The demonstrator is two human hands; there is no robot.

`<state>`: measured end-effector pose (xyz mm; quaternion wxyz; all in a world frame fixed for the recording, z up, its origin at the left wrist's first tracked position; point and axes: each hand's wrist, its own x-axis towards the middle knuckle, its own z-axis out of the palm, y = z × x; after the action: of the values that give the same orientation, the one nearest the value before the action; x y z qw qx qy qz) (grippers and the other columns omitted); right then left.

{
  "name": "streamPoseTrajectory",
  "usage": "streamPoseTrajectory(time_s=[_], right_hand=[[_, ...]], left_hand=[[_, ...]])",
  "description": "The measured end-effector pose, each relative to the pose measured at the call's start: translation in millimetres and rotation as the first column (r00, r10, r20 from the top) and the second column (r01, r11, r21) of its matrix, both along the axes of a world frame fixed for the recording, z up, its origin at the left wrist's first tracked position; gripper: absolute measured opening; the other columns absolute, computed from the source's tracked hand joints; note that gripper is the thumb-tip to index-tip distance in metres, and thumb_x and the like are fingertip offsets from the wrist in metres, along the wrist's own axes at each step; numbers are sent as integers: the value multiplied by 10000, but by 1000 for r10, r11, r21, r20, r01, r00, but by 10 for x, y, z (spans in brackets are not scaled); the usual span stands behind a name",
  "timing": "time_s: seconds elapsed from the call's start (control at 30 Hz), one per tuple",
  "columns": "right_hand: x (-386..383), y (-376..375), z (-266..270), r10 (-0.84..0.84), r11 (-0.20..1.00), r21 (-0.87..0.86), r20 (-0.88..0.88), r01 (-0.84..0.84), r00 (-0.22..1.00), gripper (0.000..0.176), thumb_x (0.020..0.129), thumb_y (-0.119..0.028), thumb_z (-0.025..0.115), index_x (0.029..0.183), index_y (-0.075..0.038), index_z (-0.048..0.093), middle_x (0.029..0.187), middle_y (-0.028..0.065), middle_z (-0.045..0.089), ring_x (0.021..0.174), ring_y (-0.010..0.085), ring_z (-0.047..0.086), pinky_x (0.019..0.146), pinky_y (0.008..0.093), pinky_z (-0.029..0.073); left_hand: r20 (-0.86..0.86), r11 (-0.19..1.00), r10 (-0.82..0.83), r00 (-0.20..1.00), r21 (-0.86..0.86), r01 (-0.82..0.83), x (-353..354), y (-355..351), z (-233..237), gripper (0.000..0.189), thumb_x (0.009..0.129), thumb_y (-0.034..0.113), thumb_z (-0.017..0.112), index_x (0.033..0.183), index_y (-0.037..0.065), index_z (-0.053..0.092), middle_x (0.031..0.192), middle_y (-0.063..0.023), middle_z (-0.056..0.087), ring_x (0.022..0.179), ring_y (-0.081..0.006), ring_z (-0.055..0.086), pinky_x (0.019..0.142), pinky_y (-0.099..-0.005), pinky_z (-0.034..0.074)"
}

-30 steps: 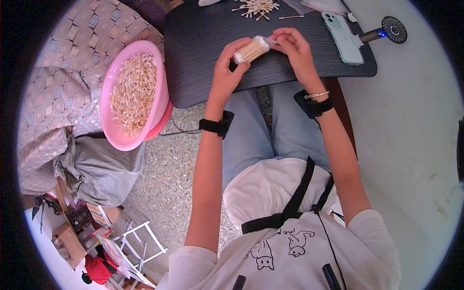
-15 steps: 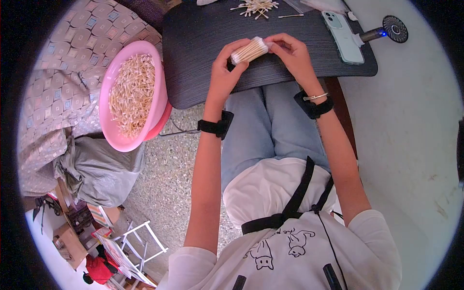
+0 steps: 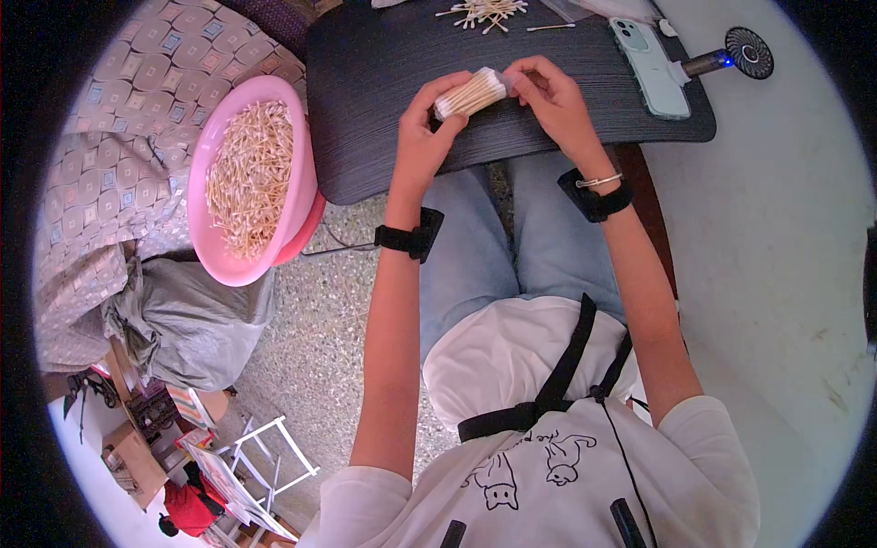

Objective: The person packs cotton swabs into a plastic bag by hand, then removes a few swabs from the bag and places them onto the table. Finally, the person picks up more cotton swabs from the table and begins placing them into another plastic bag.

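Comparing with the frames before, little is found changed: the bundle of cotton swabs is kept in the same two-handed grip at the upper middle of the frame, shifted only slightly upward and to the left. The bundle is a tight cylinder of thin, pale wooden sticks with white fluffy tips, lying tilted, its white end raised toward the right. It is held just above the dark board, a rounded slab with a fine, ribbed grain.

The left hand is closed around the lower left end of the bundle, thumb and fingers wrapped about it. The right hand is set against the upper right end, where its fingertips are pinched on the white tips. The bundle thus lies between the two hands, touched by both.

A smooth, round pink basin heaped with loose swabs is seen at the left. More loose swabs are scattered at the top edge, and a glossy pale green phone lies to the right.
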<state>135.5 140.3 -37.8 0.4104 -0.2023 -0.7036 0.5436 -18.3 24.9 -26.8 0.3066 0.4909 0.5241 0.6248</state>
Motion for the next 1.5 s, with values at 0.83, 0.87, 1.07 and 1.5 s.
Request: streamPoseTrajectory(time_s=[0.83,0.87,1.07,1.5], right_hand=[[-53,-23,32,18,999,-35,-48,-20,999,142,874,-144,594,954,-39,543,881,15,583,825,90,543,731,248,433],[-64,-21,27,0,1000,4,-31,0,1000,163,872,-151,598,976,-40,539,862,10,574,801,87,534,715,242,426],[12,116,93,-305,933,239,124,270,944,274,868,-111,564,1127,-38,513,966,71,562,884,179,528,790,317,411],[-133,515,91,-600,715,688,513,124,614,286,810,-130,576,1092,-81,584,1068,87,539,1040,292,487,919,411,370]], left_hand=[[-60,985,166,984,-42,-169,84,9,61,365,819,118,673,1143,34,528,1079,-43,565,980,-123,539,855,-254,437],[9,986,167,986,-31,-167,75,14,44,365,821,125,674,1141,31,525,1075,-45,565,980,-123,539,855,-255,437],[130,980,197,972,-23,-196,83,12,40,348,818,134,678,1111,29,522,1025,-47,583,934,-113,553,810,-253,456],[82,978,211,974,-10,-211,87,-18,91,332,817,133,679,1096,36,528,999,-42,598,907,-103,563,779,-243,467]])
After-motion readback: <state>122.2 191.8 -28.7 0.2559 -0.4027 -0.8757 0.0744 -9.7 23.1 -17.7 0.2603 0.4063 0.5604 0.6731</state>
